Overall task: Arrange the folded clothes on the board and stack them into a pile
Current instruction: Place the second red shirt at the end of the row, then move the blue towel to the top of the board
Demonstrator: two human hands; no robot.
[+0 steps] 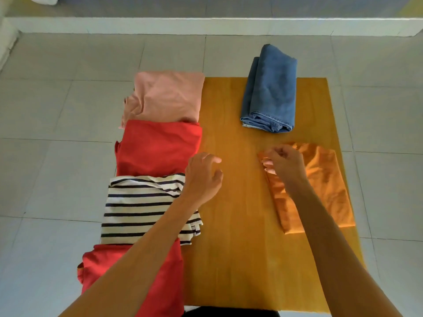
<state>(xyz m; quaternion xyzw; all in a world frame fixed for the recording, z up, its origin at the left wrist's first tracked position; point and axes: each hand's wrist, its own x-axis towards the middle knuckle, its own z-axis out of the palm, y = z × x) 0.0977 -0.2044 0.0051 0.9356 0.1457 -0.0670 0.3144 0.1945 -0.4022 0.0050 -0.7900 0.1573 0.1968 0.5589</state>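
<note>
An orange wooden board (238, 202) lies on the floor. Along its left edge runs a row of folded clothes: a pink one (167, 97) farthest, a red one (158, 147), a black-and-white striped one (139, 207), and another red one (160, 275) nearest. Folded blue jeans (272, 90) rest at the board's far right. A folded orange garment (320, 186) lies on the right side. My right hand (283, 162) pinches the orange garment's far left corner. My left hand (203, 177) hovers over the board beside the striped piece, fingers curled and apart, holding nothing.
Grey floor tiles (57, 156) surround the board. A low white step (206, 25) crosses the back of the room. Something dark (229, 312) sits at the board's near edge.
</note>
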